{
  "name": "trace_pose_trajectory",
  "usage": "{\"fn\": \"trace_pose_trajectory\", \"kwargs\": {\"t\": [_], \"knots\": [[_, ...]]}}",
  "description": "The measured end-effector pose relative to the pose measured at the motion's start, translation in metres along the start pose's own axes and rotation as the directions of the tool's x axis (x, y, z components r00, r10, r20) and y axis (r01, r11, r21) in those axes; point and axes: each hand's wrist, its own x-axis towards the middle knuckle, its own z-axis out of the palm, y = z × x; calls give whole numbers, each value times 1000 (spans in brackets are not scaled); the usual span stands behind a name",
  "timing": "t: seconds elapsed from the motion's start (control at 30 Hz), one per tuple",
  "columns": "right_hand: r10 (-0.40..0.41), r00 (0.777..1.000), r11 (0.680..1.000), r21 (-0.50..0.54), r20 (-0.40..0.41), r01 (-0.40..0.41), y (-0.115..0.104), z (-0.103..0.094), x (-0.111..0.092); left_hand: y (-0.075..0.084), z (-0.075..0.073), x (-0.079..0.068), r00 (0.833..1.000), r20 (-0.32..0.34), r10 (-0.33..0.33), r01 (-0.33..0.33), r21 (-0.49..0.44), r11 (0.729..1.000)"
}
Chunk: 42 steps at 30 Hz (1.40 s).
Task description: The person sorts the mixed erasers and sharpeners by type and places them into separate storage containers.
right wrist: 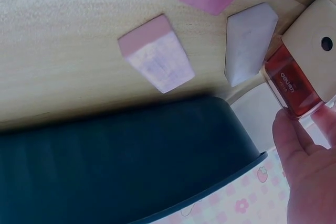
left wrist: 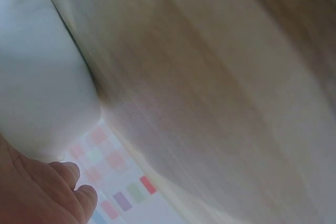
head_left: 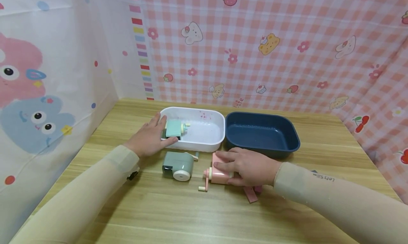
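Observation:
A mint pencil sharpener lies inside the white bin, at its left end. My left hand rests at that end, fingers extended along the rim and thumb over the front edge; in the left wrist view its fingertips show beside the bin's outer wall. On the table in front stands a grey-green pencil sharpener with a white dial. My right hand grips a pink crank pencil sharpener, its crank pointing left. The right wrist view shows the fingers against the sharpener's red clear drawer.
A dark blue bin stands right of the white one. Several eraser-like blocks lie near my right hand: a pink block, a whitish block and a pink-and-lilac block. Printed cloth hangs behind the wooden table.

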Motion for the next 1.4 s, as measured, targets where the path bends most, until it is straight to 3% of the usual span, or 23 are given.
{"fn": "trace_pose_trajectory", "kwargs": {"t": [0.27, 1.4], "knots": [[-27, 999, 999, -47, -26, 26, 0, 1, 1, -1, 1, 0, 1000, -3, -4, 4, 1, 1000], [-50, 992, 998, -50, -116, 44, 1, 2, 3, 1, 0, 1, 1000, -6, -6, 6, -3, 1000]]}}
